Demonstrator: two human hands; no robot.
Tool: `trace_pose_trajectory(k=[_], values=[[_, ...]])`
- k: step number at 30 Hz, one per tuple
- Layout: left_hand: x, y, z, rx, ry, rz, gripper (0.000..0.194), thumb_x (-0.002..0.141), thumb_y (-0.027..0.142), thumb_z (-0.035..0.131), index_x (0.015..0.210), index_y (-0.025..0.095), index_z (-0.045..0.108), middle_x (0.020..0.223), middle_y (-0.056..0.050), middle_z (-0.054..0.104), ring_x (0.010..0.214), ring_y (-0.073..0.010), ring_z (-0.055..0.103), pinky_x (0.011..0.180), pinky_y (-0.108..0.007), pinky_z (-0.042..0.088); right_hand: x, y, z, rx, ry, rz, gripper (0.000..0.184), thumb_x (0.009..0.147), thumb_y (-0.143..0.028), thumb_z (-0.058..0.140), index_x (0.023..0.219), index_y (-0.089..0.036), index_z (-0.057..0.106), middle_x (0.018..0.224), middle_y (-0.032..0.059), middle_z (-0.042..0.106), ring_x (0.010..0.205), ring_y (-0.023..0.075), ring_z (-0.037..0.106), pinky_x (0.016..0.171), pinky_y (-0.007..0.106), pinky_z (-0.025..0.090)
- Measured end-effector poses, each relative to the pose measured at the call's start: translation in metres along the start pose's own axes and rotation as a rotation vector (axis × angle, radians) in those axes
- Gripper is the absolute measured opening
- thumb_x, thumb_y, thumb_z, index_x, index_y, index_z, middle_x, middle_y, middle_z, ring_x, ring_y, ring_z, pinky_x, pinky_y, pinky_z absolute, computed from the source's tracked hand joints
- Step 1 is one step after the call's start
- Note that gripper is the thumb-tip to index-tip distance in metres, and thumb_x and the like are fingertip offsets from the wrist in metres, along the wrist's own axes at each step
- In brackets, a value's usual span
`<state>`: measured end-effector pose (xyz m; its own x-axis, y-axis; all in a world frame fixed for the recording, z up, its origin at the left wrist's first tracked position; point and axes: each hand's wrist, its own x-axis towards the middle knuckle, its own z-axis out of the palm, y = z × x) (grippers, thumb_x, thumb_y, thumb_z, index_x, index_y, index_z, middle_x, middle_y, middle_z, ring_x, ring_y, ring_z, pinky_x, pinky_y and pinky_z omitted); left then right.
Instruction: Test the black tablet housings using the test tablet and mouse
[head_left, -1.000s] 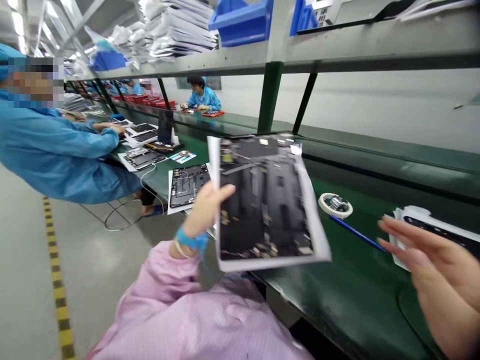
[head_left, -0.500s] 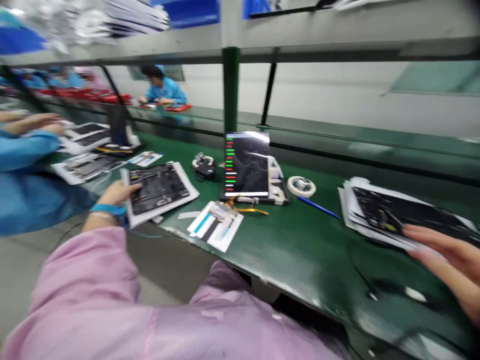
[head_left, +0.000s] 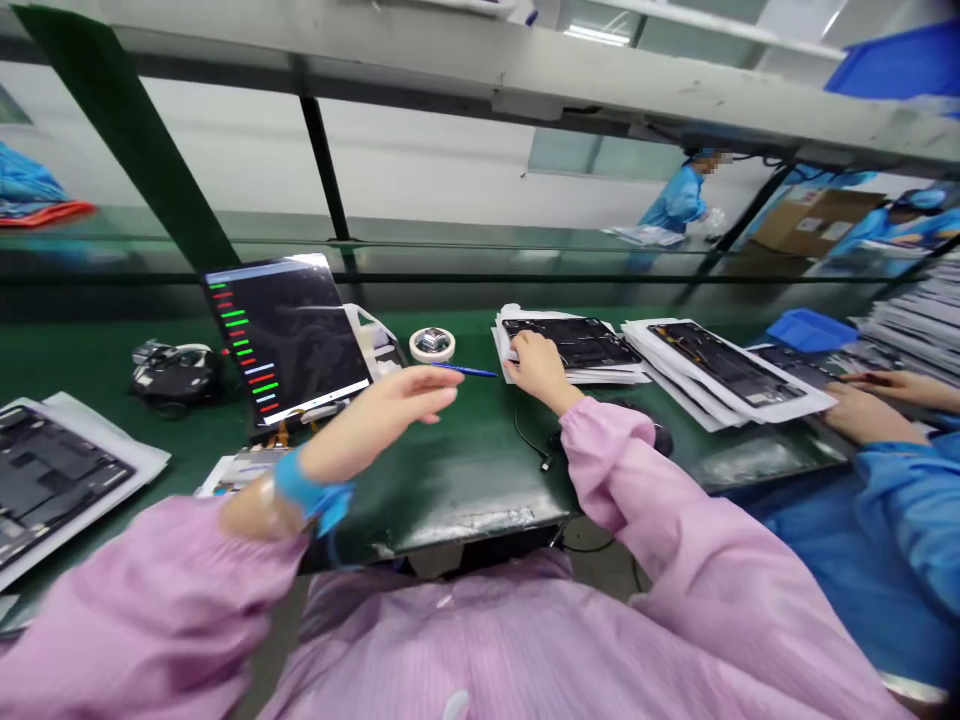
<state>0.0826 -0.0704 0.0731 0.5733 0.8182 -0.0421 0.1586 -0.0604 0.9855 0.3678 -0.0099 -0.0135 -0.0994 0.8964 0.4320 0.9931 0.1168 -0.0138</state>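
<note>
My left hand [head_left: 394, 410], with a blue band at the wrist, hovers over the bench holding nothing, fingers stretched out to the right. Behind it stands a lit tablet screen [head_left: 292, 330] showing colored bars, tilted against a stand. Parts on white paper [head_left: 225, 470] lie below the screen, partly hidden by my left forearm. My right hand [head_left: 540, 368] is closed at the left end of an opened black tablet [head_left: 592, 343], its fingers bent over the edge. That tablet lies flat on a stack of white sheets [head_left: 611, 378].
A tape roll [head_left: 433, 345] and a blue pen [head_left: 476, 372] lie mid-bench. Another opened tablet [head_left: 60, 465] rests far left beside a black device [head_left: 174, 375]. A cable plug [head_left: 546, 462] is near the front edge. At right, a co-worker's hands [head_left: 870, 405] work beside another stack [head_left: 720, 365].
The view has swung right. My left hand has let go of the opened tablet at left and moved over the bench. My right hand has closed at the stacked tablet's left end.
</note>
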Motion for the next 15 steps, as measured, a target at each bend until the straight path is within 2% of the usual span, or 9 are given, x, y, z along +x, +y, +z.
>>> trace_pose_trajectory(k=[2,5,8,10,13,15], values=[[0.051,-0.007,0.024,-0.128,-0.003,-0.085,0.025,0.081,0.033,0.067,0.101,0.018,0.071,0.117,-0.009,0.066,0.109,-0.0233,0.060,0.081,-0.029,0.050,0.004,0.000,0.005,-0.002,0.021,0.018,0.009,0.088,-0.014,0.056,0.094,-0.012,0.063,0.107,0.0163,0.061,0.100,0.0307,0.053,0.085,0.040,0.039],[0.119,-0.021,0.050,-0.328,0.120,-0.254,0.010,0.083,0.022,0.066,0.086,0.012,0.066,0.098,-0.010,0.067,0.091,-0.0178,0.063,0.075,-0.026,0.049,0.006,0.005,0.007,0.017,0.075,0.060,0.016,0.093,-0.012,0.046,0.091,-0.012,0.062,0.103,0.0151,0.062,0.099,0.0287,0.054,0.084,0.038,0.039],[0.172,-0.029,0.075,-0.423,0.161,-0.309,0.016,0.088,0.027,0.063,0.082,0.012,0.061,0.080,-0.008,0.064,0.077,-0.0165,0.063,0.073,-0.027,0.051,0.004,0.009,0.002,0.051,0.138,0.088,0.016,0.095,-0.014,0.044,0.095,-0.013,0.060,0.113,0.0154,0.060,0.105,0.0279,0.053,0.088,0.037,0.040],[0.199,-0.032,0.091,-0.480,0.138,-0.313,0.020,0.089,0.031,0.061,0.085,0.012,0.060,0.072,-0.007,0.061,0.072,-0.0177,0.064,0.073,-0.030,0.053,0.000,0.012,-0.004,0.077,0.156,0.088,0.016,0.095,-0.014,0.044,0.096,-0.014,0.060,0.116,0.0150,0.060,0.107,0.0269,0.053,0.090,0.037,0.041],[0.224,-0.036,0.109,-0.587,0.128,-0.305,0.014,0.089,0.025,0.060,0.093,0.011,0.059,0.067,-0.005,0.059,0.068,-0.0189,0.065,0.075,-0.034,0.055,-0.010,0.023,-0.015,0.116,0.129,0.054,0.015,0.092,-0.017,0.053,0.105,-0.013,0.061,0.119,0.0148,0.061,0.110,0.0274,0.055,0.094,0.039,0.044],[0.233,-0.041,0.113,-0.679,0.121,-0.286,0.015,0.087,0.019,0.060,0.099,0.011,0.059,0.068,-0.006,0.061,0.070,-0.0198,0.066,0.077,-0.037,0.056,-0.020,0.036,-0.021,0.139,0.085,0.020,0.035,0.085,-0.019,0.064,0.118,-0.011,0.058,0.126,0.0166,0.058,0.118,0.0306,0.053,0.099,0.044,0.043]])
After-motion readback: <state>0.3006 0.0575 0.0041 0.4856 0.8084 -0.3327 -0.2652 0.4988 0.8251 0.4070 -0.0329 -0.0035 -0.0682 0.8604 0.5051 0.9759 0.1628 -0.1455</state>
